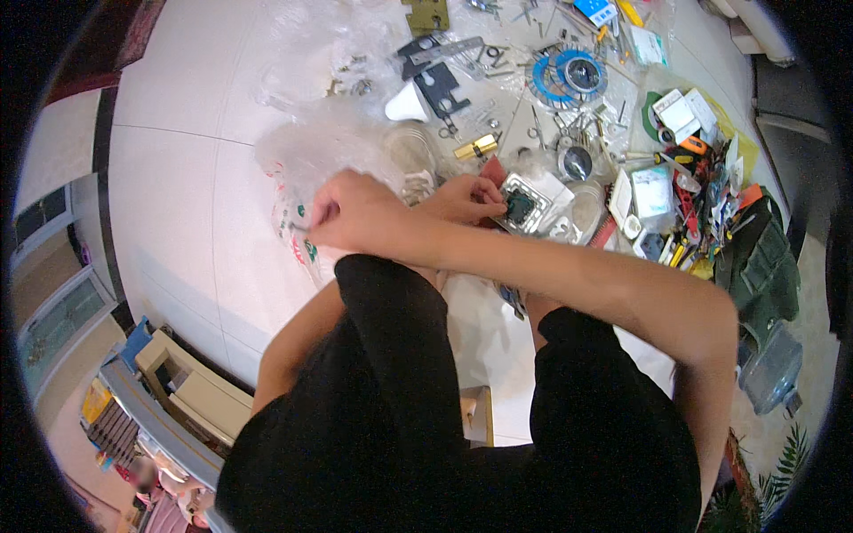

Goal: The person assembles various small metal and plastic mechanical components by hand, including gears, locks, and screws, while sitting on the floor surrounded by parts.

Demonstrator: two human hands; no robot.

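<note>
My right arm reaches across to the left over my left wrist. My right hand [355,213] is closed with its fingers bent, above a clear plastic bag [298,178] with red and green print. A small dark sliver shows by its fingertips, too small to name. My left hand [462,200] pinches the left edge of a square white-framed part [526,204] with a dark middle. Beside that hand lie a small red piece [491,169] and a brass lock cylinder [477,147].
Blue-ringed discs [569,78], black metal plates [440,89] and loose screws spread over the floor ahead. At right is a pile of screwdrivers and pliers [693,191], next to a dark green bag [755,275]. A clear water jug [771,369] stands near it.
</note>
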